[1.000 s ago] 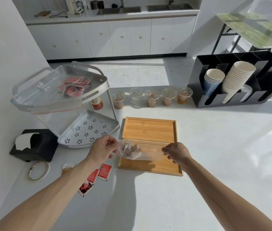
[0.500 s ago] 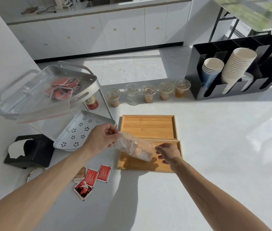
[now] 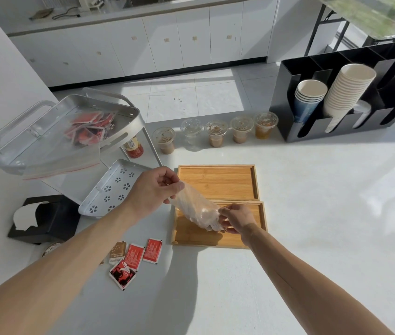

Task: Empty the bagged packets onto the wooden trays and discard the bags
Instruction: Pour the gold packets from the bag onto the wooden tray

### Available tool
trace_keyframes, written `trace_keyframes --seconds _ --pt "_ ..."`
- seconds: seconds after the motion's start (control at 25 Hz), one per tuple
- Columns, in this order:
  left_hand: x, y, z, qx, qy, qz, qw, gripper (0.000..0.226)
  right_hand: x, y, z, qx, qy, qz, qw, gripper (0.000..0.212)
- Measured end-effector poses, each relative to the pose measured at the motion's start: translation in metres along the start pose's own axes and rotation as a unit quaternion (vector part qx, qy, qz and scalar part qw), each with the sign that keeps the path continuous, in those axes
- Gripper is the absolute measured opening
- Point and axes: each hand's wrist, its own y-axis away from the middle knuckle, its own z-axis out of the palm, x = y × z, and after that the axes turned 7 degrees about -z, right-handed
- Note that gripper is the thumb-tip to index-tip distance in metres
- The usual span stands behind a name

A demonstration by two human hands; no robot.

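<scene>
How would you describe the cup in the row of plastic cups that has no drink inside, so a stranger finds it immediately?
Find the big black cup organizer at the far right of the white counter. To its left stands a row of five lidded clear plastic cups. The empty clear cup is second from the left; the other four hold brown or orange drink.

At center frame, a person's left hand (image 3: 154,189) pinches the upper end of a clear bag (image 3: 197,209) of packets, tilted over the nearer wooden tray (image 3: 215,239), while the right hand (image 3: 237,218) grips its lower end. Red packets (image 3: 140,256) lie on the desk (image 3: 312,213) at lower left.
</scene>
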Motion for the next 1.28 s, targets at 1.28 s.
trace_keyframes --seconds 1.28 --pt "0.033 -0.005 0.014 -0.006 0.101 0.044 0.994 0.017 -0.007 0.021 -0.033 0.012 -0.069 -0.026 0.997 0.015"
